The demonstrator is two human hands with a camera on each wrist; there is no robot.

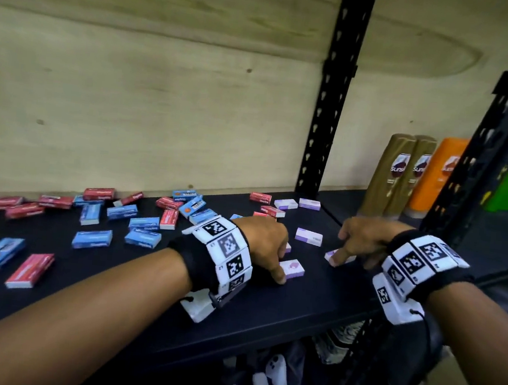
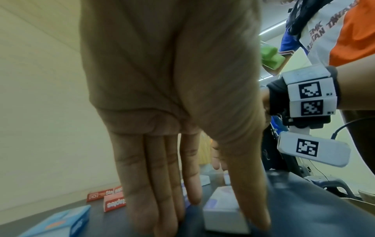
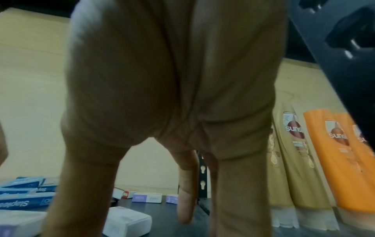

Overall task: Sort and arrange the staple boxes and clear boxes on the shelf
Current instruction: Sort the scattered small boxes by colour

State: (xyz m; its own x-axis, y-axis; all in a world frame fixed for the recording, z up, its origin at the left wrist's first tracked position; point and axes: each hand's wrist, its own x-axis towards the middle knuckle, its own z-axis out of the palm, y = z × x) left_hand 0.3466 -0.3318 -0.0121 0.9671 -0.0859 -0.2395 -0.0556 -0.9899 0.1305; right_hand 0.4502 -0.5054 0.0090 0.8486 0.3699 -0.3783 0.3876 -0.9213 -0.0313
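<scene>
Red staple boxes (image 1: 30, 269) and blue staple boxes (image 1: 92, 238) lie scattered over the left and middle of the black shelf (image 1: 265, 312). Small white-and-purple clear boxes (image 1: 308, 236) lie toward the right. My left hand (image 1: 281, 262) reaches down with straight fingers. Its thumb (image 2: 253, 208) touches the side of one clear box (image 1: 293, 268), which lies between thumb and index finger. My right hand (image 1: 352, 256) also points straight fingers down at the shelf, its thumb resting on another clear box (image 1: 341, 258). Neither box is off the shelf.
Brown shampoo bottles (image 1: 389, 175) and an orange one (image 1: 433, 176) stand at the back right, past a black upright post (image 1: 326, 121). A plywood back wall closes the shelf. Two more clear boxes (image 1: 286, 204) and red boxes (image 1: 260, 197) lie near the post.
</scene>
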